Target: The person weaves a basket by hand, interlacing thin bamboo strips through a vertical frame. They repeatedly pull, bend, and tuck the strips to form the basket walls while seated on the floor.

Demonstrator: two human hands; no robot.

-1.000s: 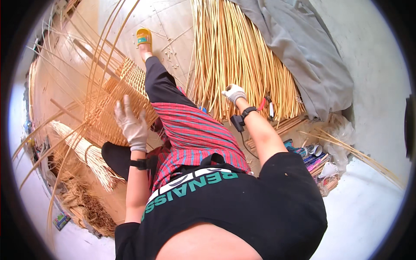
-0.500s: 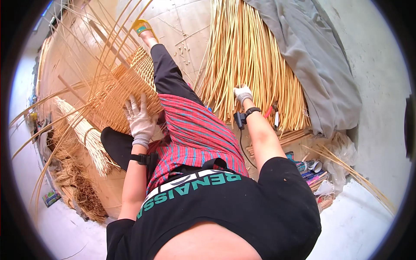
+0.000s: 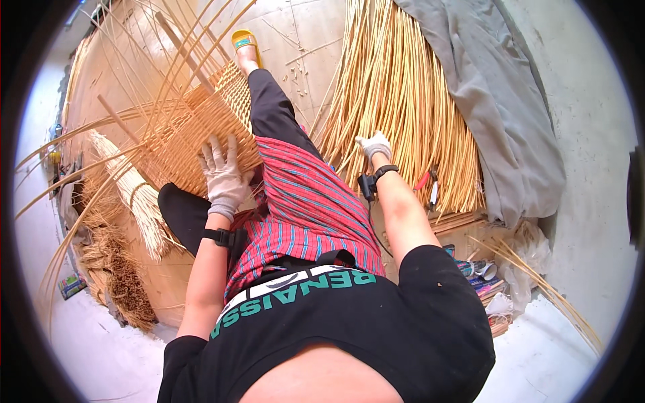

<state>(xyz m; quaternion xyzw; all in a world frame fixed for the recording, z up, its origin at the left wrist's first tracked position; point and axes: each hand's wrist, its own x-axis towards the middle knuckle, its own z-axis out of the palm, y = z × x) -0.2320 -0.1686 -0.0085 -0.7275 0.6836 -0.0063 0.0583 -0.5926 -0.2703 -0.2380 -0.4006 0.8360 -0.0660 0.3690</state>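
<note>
My left hand (image 3: 226, 177), in a pale work glove, lies with fingers spread flat on the side of a woven wicker basket (image 3: 195, 138). Long unwoven stakes (image 3: 178, 43) fan out from the basket toward the upper left. My right hand (image 3: 374, 146), also gloved, is over the near left part of a big spread of peeled wicker rods (image 3: 396, 87). Its fingers are curled under and the thumb points left. Whatever they may grip among the rods is hidden.
A grey cloth (image 3: 487, 107) covers the rods' right side. Pliers (image 3: 433, 188) lie on their near end. Left of the basket are a tied pale bundle (image 3: 138, 201) and brown fibre bundles (image 3: 124, 282). Loose canes (image 3: 544, 285) stick out at lower right. My leg (image 3: 275, 104) stretches beside the basket.
The whole view has shifted, so the basket and rods appear further right. My right hand has moved slightly left over the rods, its thumb now standing out. My left hand stays on the basket.
</note>
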